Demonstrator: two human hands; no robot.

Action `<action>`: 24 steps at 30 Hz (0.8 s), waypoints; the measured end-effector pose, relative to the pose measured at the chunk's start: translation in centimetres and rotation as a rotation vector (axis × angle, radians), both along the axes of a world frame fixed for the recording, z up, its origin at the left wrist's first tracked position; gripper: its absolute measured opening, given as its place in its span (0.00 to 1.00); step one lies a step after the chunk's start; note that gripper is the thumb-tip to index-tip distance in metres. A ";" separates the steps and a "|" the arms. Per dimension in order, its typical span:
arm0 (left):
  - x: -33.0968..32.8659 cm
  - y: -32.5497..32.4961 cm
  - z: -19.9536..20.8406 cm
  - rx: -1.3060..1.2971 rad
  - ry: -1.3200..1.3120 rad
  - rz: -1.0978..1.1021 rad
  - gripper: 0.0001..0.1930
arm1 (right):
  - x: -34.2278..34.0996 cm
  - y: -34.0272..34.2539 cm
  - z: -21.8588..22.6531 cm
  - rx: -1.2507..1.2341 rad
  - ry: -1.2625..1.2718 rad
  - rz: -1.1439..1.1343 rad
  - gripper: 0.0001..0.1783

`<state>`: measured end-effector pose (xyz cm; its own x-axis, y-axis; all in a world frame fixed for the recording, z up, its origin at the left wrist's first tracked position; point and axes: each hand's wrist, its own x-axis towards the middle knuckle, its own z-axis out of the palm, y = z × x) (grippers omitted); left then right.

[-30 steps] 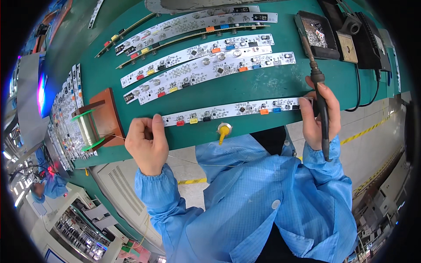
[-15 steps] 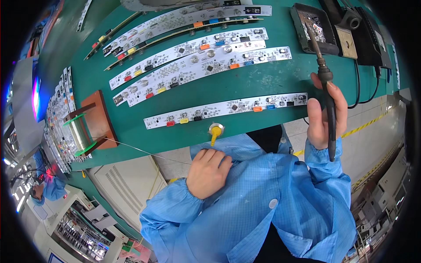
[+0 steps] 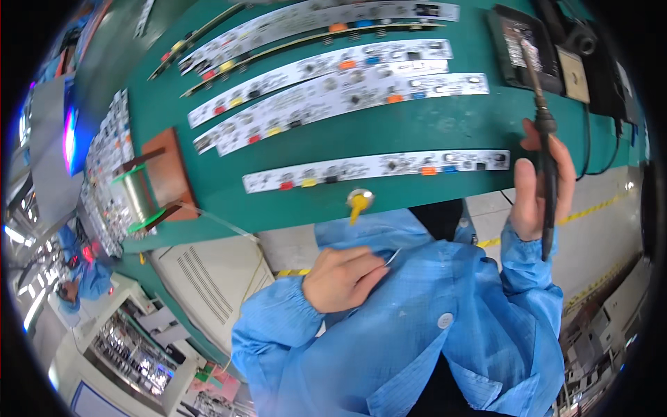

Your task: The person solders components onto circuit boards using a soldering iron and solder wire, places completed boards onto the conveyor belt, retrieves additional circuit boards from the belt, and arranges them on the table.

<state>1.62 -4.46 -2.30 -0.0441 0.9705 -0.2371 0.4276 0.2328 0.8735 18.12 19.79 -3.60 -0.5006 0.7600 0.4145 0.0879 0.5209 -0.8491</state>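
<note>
My right hand (image 3: 539, 184) grips a soldering iron (image 3: 546, 125) by its black handle, tip pointing up and away over the tray of solder scraps (image 3: 513, 66). In front of my jacket, low beyond the bench edge, my left hand (image 3: 340, 279) is closed with thumb and fingers together. A short end of solder wire (image 3: 393, 256) pokes out past its fingertips. The wire runs back toward a spool (image 3: 141, 198) with green flanges on a brown stand (image 3: 170, 174). Between the hands and the other boards lies one white strip circuit board (image 3: 375, 167) with coloured connectors.
Several more strip boards (image 3: 333, 94) lie in rows farther back, and a stack of boards (image 3: 104, 174) is at the left. A metal stud with a yellow plug (image 3: 358, 203) sits at the green bench's near edge. A black soldering station (image 3: 608, 83) stands far right.
The view has shifted, moving the bench contents rightward in the picture. My left hand has turned, and the solder end now shows past its fingers. The iron stays in my right hand.
</note>
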 end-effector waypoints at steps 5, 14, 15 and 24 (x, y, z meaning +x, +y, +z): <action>0.5 2.3 0.1 0.368 0.228 0.245 0.10 | -0.1 0.0 -0.1 0.091 -0.077 0.066 0.29; -6.2 -0.3 3.1 0.329 0.760 0.845 0.10 | 0.3 -0.1 -0.6 0.153 -0.182 0.071 0.31; -7.0 -0.1 2.7 0.353 0.766 0.832 0.10 | 0.3 -0.1 -0.6 0.182 -0.206 0.064 0.31; -8.8 0.2 1.2 0.188 0.590 0.855 0.06 | 0.1 -0.1 -0.7 0.187 -0.212 0.029 0.31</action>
